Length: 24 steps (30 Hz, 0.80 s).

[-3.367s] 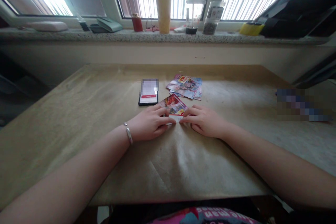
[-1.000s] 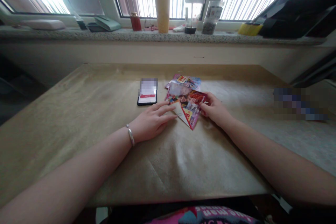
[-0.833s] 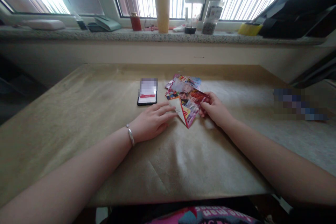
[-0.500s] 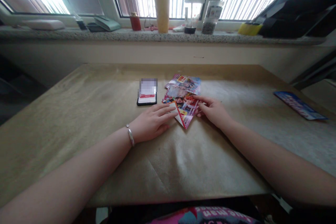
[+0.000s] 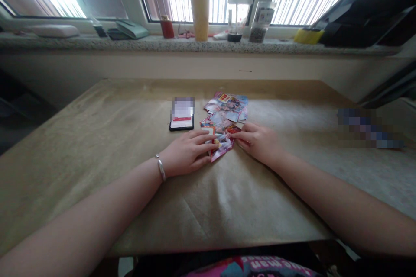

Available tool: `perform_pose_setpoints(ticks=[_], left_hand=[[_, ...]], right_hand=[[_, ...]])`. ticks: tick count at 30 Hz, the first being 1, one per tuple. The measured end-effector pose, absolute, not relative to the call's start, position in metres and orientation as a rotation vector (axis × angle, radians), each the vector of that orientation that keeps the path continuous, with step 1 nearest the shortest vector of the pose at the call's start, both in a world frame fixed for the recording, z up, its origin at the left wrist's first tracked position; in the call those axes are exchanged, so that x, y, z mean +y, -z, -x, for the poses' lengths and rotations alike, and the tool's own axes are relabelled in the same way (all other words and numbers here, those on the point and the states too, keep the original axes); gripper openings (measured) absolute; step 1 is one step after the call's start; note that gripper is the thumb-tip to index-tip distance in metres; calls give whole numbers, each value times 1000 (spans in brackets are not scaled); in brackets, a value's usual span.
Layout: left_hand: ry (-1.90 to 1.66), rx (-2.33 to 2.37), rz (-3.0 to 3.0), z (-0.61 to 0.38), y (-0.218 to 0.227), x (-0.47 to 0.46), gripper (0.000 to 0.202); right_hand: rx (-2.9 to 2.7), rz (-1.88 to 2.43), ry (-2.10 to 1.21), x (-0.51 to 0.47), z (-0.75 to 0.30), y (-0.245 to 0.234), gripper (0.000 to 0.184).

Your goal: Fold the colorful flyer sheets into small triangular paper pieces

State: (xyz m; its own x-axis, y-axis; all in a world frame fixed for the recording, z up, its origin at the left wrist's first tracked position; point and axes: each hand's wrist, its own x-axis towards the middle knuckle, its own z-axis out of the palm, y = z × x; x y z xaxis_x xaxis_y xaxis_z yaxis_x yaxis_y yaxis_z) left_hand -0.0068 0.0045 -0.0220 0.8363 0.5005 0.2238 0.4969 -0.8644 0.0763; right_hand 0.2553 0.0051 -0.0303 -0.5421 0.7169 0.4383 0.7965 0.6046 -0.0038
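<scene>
A colourful printed paper sheet (image 5: 219,137), partly folded, lies on the brown table (image 5: 97,147) between my hands. My left hand (image 5: 185,154), with a silver bracelet on the wrist, rests flat on the table and its fingertips press the sheet's left edge. My right hand (image 5: 258,142) pinches the sheet's right side between thumb and fingers. A small stack of similar colourful papers (image 5: 228,106) sits just behind it.
A phone (image 5: 182,114) with a lit screen lies left of the stack. A blue item (image 5: 368,134) lies at the table's right. The windowsill behind holds a tall cup (image 5: 199,2), a jar (image 5: 261,21), a red lighter (image 5: 167,27) and dark bags (image 5: 367,13).
My right hand has folded the sheet over toward the left and brought it down flatter on the table. My left hand has stayed in place, holding the sheet's left edge.
</scene>
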Motion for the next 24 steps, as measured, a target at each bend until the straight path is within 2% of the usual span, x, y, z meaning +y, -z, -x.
perform_pose_setpoints(ticks=[3,6,12,24], left_hand=[[-317,805,-2981,8,20,4,44],[-300,829,-2974,7,19,4,46],[-357,848,-3009,5,21,2,32],[-382,803,-3030,8,17,2,33]], right_hand=[[-2489,1037,479,5,-254,27,26],[-2524,918,496,6,-254,26,20],[-2630,729,222,9,-256,29,17],[-2617,655,-171,3,-251,26,14]])
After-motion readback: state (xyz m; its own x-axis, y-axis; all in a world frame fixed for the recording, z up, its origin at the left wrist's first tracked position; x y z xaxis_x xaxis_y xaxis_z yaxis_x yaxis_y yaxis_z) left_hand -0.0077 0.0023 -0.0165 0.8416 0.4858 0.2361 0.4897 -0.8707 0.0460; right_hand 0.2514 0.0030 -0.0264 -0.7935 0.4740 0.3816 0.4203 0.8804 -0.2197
